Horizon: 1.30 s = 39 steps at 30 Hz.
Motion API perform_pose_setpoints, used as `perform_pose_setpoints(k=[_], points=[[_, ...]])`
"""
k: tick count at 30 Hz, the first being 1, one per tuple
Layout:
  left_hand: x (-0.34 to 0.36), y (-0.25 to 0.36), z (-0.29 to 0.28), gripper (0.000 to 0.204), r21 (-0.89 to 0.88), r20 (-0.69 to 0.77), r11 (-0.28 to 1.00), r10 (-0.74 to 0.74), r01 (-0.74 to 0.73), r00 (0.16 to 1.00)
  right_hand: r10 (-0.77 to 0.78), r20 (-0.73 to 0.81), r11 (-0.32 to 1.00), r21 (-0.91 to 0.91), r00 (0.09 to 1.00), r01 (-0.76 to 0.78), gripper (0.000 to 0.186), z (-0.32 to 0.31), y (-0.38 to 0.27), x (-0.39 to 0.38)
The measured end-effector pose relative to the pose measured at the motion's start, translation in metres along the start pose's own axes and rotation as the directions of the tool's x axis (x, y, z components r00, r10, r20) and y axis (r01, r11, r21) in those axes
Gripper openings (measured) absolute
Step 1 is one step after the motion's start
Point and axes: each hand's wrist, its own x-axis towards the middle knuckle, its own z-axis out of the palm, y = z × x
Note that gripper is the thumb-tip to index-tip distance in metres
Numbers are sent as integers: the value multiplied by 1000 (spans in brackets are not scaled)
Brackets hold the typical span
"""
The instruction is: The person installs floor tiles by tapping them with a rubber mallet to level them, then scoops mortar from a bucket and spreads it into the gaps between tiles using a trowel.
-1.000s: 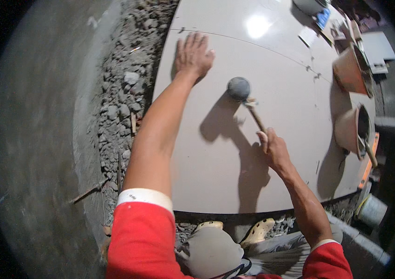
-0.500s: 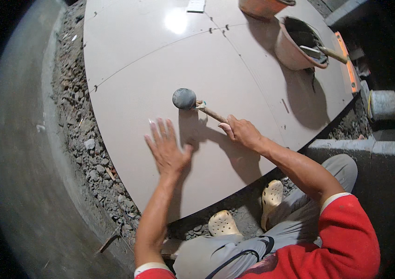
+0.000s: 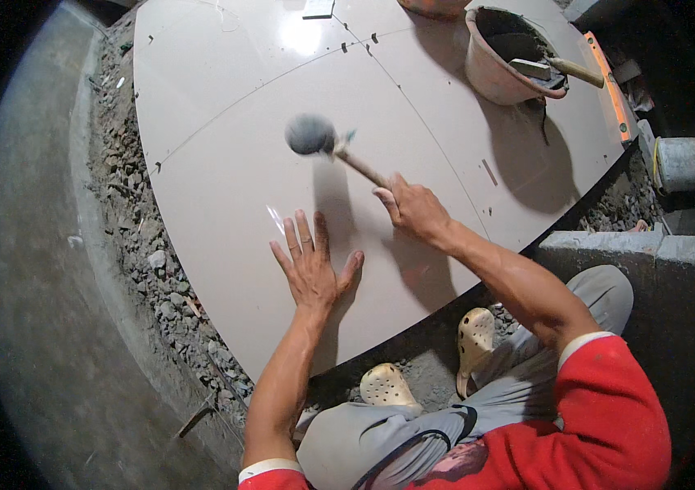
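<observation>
My right hand (image 3: pixel 417 209) is closed round the wooden handle of a rubber mallet (image 3: pixel 311 135). The mallet's dark round head is blurred by motion and hangs over the large pale floor tile (image 3: pixel 241 175), with its shadow below. My left hand (image 3: pixel 311 265) lies flat on the tile with fingers spread, holding nothing. Thin joint lines run between this tile and its neighbours, with small dark clips (image 3: pixel 345 47) standing where the lines meet.
Gravel (image 3: pixel 151 261) borders the tiles at left, beside a grey concrete surface (image 3: pixel 45 269). A bucket (image 3: pixel 478 61) with tools stands at the upper right. Beyond it lie an orange spirit level (image 3: pixel 609 86) and a pale bucket (image 3: pixel 681 163). My clogs (image 3: pixel 388 385) are at the tile's near edge.
The mallet has come up off the tile and is now in motion. My left hand has shifted a little to the right on the tile. The view has tilted slightly.
</observation>
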Motion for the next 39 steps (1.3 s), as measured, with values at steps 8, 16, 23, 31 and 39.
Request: perform_pose_setpoints(k=[8, 16, 23, 31, 39], points=[[-2, 1, -1, 106, -44, -118, 999, -4, -2, 993, -34, -132, 963, 261, 991, 67, 37, 13, 18, -17], [-7, -2, 11, 106, 5, -143, 997, 76, -76, 987, 248, 80, 959, 122, 966, -256, 48, 41, 28, -68], [-94, 48, 19, 110, -29, 21, 958, 286, -286, 958, 280, 28, 925, 260, 960, -277, 47, 67, 33, -116], [-132, 8, 19, 124, -93, 95, 969, 236, -227, 967, 205, -6, 955, 220, 979, -199, 48, 51, 54, -125], [-146, -18, 26, 142, 53, 92, 993, 99, -104, 991, -200, -142, 968, 126, 970, 218, 44, 37, -7, -116]])
